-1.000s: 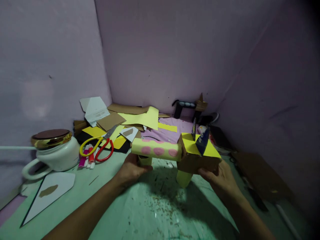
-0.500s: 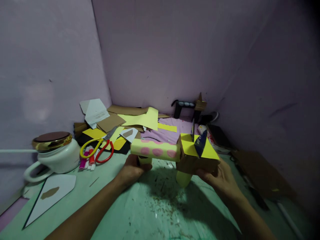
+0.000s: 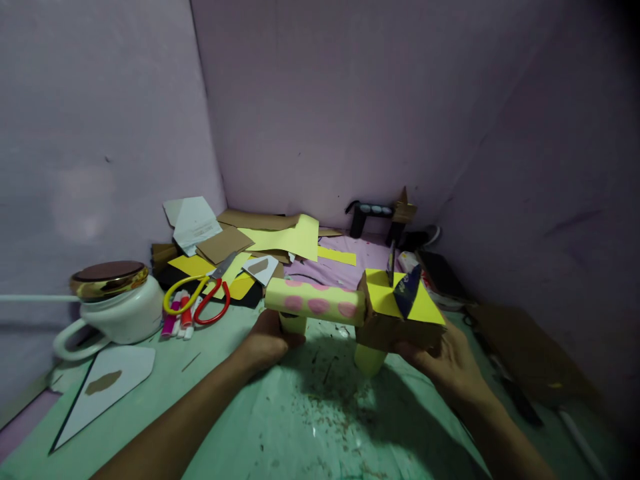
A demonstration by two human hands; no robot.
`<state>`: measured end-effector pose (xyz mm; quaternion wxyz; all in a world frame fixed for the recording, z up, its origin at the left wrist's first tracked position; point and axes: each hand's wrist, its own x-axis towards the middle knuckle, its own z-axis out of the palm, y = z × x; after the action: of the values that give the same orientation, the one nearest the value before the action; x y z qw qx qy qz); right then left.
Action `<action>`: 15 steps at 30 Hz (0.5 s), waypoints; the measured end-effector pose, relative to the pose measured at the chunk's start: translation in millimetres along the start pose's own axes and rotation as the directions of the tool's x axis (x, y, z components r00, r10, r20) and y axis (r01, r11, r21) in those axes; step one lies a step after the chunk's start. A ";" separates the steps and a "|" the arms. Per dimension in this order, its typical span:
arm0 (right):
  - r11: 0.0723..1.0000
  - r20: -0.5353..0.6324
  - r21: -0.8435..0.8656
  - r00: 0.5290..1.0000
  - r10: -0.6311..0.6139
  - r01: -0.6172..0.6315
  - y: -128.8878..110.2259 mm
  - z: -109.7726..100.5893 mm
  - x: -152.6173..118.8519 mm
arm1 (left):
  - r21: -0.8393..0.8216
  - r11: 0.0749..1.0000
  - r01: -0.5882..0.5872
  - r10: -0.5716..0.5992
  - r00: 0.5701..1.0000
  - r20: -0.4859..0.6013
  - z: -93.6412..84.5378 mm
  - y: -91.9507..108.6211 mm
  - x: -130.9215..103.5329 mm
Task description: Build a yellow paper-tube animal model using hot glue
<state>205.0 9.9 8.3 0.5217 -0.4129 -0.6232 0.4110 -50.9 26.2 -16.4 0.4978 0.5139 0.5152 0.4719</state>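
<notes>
Between my hands is a paper-and-cardboard animal figure point(image 3: 315, 301), with a yellow tube body dotted in pink and tube legs. Its box head point(image 3: 400, 327), topped with yellow paper and two dark pointed ears point(image 3: 407, 291), sits at the right end. My left hand point(image 3: 267, 340) is closed around the leg at the left end, its fingertips partly hidden. At the box's right side and lower edge, my right hand point(image 3: 443, 353) grips with the thumb in front; its other fingers are mostly hidden behind the cardboard.
Scissors point(image 3: 205, 293) with one yellow and one red handle lie by markers point(image 3: 177, 317) and paper scraps point(image 3: 280, 239). A lidded white mug point(image 3: 123, 313) stands left. A dark tube figure point(image 3: 373, 213) is by the back wall; a cardboard sheet point(image 3: 530, 347) lies right.
The whole view has shifted slightly, so everything appears a little further right. Both hands keep their hold on the animal figure, which looks otherwise unchanged.
</notes>
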 end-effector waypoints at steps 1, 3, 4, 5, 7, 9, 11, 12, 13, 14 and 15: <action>1.000 0.001 -0.005 1.000 0.000 0.000 0.6 -0.6 -0.1 | 0.008 1.000 0.000 0.000 1.000 0.005 -0.1 0.3 -0.2; 1.000 -0.017 -0.007 1.000 -0.001 0.001 2.4 -2.6 0.1 | 0.015 1.000 -0.008 0.008 1.000 0.016 -0.9 2.8 -0.9; 1.000 -0.036 -0.002 0.999 0.001 -0.001 3.5 -3.9 0.5 | 0.016 1.000 -0.015 0.014 1.000 0.018 -1.8 5.3 -1.4; 1.000 -0.054 0.008 0.999 0.003 -0.002 4.5 -5.0 1.0 | 0.016 1.000 -0.022 0.021 1.000 0.018 -3.1 8.9 -1.9; 0.998 -0.092 0.067 0.996 0.010 -0.004 5.4 -6.1 2.6 | 0.040 0.998 -0.056 0.056 0.998 0.017 -6.9 19.3 -3.0; 0.982 -0.132 0.190 0.991 0.033 -0.007 3.6 -3.9 4.4 | 0.092 0.988 -0.121 0.119 0.993 0.024 -11.4 33.7 -3.7; 0.936 -0.164 0.352 0.983 0.088 -0.026 -0.5 1.7 6.3 | 0.105 0.974 -0.201 0.200 0.980 0.021 -15.0 50.5 -4.3; 0.900 -0.178 0.433 0.975 0.134 -0.045 -2.7 5.3 7.2 | 0.094 0.969 -0.230 0.231 0.973 0.005 -16.2 59.4 -4.7; 0.860 -0.184 0.506 0.965 0.187 -0.070 -4.5 9.1 8.1 | 0.078 0.965 -0.250 0.252 0.968 -0.017 -16.8 68.3 -5.3; 0.814 -0.183 0.572 0.952 0.244 -0.099 -5.9 12.8 8.9 | 0.065 0.962 -0.267 0.270 0.962 -0.043 -16.8 77.1 -6.3; 0.763 -0.170 0.633 0.938 0.301 -0.130 -6.7 16.2 9.5 | 0.064 0.957 -0.282 0.286 0.956 -0.067 -16.4 85.8 -7.8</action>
<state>187.2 15.4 15.7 0.6536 -0.3412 -0.3292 0.5900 -62.4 21.1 70.4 0.3909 0.5775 0.4669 0.5437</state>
